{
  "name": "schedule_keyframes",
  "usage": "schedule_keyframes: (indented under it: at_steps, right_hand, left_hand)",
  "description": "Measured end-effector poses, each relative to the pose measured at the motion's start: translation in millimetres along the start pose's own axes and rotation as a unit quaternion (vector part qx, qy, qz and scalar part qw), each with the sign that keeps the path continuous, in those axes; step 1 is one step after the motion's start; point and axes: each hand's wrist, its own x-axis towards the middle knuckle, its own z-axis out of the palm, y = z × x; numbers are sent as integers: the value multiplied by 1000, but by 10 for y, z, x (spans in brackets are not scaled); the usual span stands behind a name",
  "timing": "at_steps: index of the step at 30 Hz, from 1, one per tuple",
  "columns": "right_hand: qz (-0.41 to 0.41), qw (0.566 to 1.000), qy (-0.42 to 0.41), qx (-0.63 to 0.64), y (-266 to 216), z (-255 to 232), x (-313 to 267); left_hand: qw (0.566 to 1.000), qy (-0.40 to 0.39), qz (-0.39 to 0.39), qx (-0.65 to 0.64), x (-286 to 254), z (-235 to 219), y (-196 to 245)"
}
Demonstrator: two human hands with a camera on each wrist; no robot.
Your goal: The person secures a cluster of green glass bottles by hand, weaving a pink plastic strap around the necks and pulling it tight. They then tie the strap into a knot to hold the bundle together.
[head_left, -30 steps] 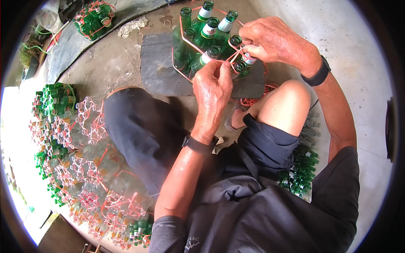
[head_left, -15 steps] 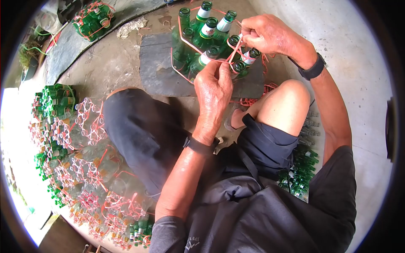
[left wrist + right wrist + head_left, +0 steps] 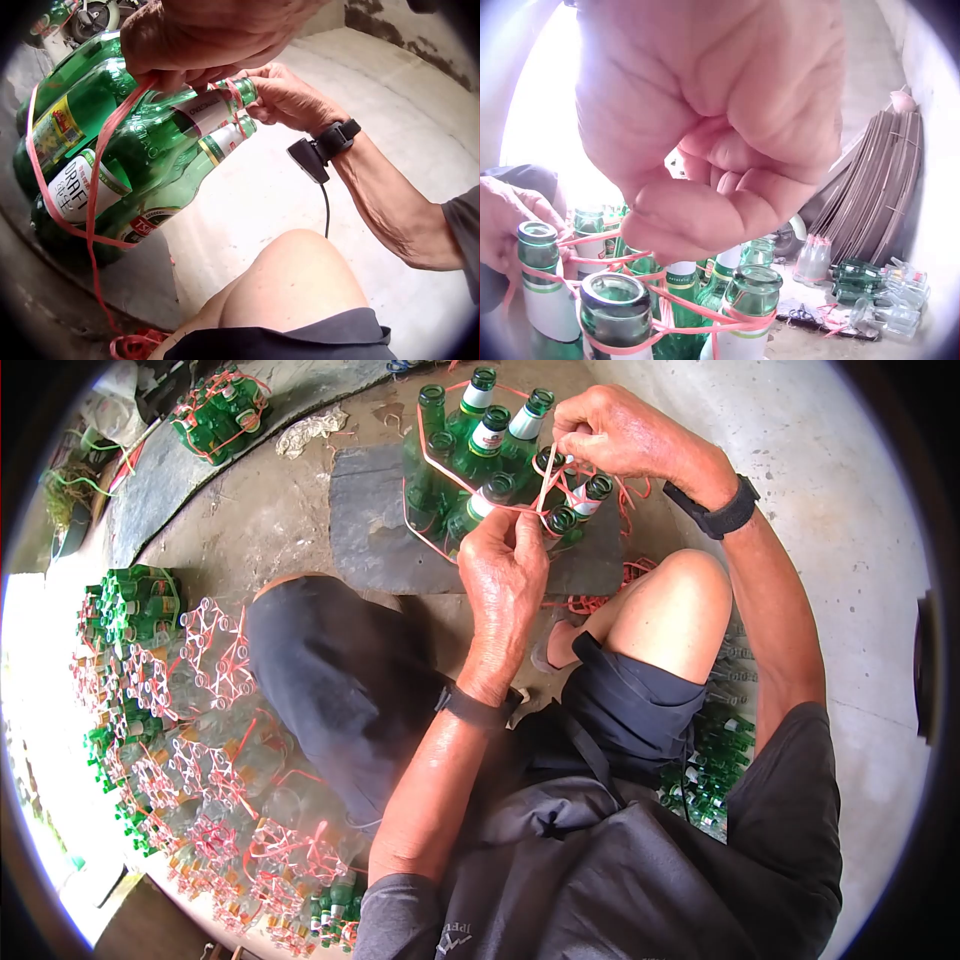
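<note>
Several green glass bottles [image 3: 485, 442] stand together, their bodies and necks looped with pink plastic string [image 3: 450, 475]. At the near side of the bunch my left hand [image 3: 503, 560] pinches the string between thumb and forefinger, beside a bottle mouth. Higher up on the right, my right hand [image 3: 630, 435] grips a strand with curled fingers, and that strand runs straight between the two hands. Seen from the right wrist, string [image 3: 705, 319] crosses between the bottle necks below the curled right fingers [image 3: 690, 214]. Labels show on the bottles [image 3: 86, 180] in the left wrist view.
Under the bottles lies a dark slab [image 3: 365, 525]. Tied clear bottles [image 3: 215, 760] crowd the floor at left, with a green bundle [image 3: 220, 415] farther back. Loose pink string [image 3: 139, 345] lies near the knee. Stacked brown sheets [image 3: 877, 180] lean against the wall.
My right hand has drawn up and away from the bottle necks, stretching the strand between the hands. The left hand keeps its pinch in nearly the same place.
</note>
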Motion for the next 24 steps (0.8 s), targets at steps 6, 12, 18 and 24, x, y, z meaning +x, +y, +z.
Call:
schedule_keyframes:
  at_steps: [6, 12, 18, 24]
  right_hand:
    - [18, 998, -54, 26, -112, -85, 13]
    - [33, 995, -69, 67, 12, -17, 89]
    - [33, 992, -100, 73, 185, 7, 170]
    - [-13, 988, -134, 73, 197, -40, 246]
  left_hand:
    - [1000, 0, -7, -19, 0, 16, -1]
    - [1000, 1, -12, 24, 5, 22, 16]
    - [999, 11, -12, -45, -9, 74, -23]
    - [999, -2, -18, -45, -16, 55, 3]
